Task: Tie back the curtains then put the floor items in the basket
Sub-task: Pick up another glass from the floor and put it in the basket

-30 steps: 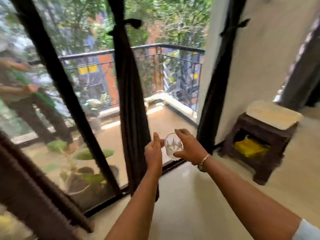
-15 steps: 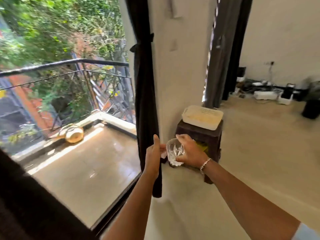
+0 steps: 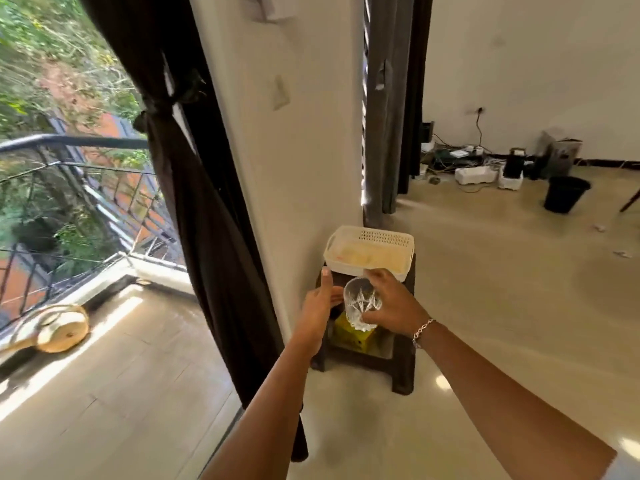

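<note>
- 2 grips reach forward. The right grip point(image 3: 391, 306) clasps a cut glass point(image 3: 362, 304) from above and the side, as it did 1 second ago. The left grip point(image 3: 317, 306) lies flat and released just beside it, and I cannot tell if they touch.
- What has changed is the approach: the view has swung from the window to the dark stool point(image 3: 401, 368), now right under the hands, with a yellow thing point(image 3: 353, 336) beneath its top.
- On the stool sits the cream basket point(image 3: 388, 235), just beyond the glass. The glass is held in the air, not yet inside, so lowering it in looks like the next move.
- At left, the dark curtain point(image 3: 194, 209) is tied back, so that step looks done.
- Far off, small pale scraps point(image 3: 621, 253) lie on the floor, perhaps more to collect.
</note>
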`<move>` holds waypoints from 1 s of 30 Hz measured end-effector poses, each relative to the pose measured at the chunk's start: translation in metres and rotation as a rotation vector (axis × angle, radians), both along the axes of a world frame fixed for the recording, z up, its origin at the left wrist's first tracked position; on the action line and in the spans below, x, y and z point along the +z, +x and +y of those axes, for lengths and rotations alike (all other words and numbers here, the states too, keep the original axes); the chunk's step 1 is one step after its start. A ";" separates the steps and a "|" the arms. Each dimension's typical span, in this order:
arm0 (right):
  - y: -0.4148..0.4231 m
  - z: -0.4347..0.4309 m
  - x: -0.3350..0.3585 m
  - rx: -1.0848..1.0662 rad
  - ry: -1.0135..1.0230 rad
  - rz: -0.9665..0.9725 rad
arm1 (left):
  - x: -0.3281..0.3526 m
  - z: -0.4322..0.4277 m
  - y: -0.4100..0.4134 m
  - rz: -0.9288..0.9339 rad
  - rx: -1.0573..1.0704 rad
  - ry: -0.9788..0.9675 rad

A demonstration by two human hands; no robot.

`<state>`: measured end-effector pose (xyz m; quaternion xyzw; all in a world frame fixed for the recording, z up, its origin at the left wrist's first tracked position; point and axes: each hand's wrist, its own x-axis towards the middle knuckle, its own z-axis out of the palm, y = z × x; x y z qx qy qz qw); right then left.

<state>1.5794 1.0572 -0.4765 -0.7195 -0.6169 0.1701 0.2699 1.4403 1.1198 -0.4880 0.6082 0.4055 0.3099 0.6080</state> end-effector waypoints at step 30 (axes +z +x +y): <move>0.249 0.392 -0.068 0.009 -0.138 -0.145 | -0.051 0.400 0.241 0.324 -0.169 0.059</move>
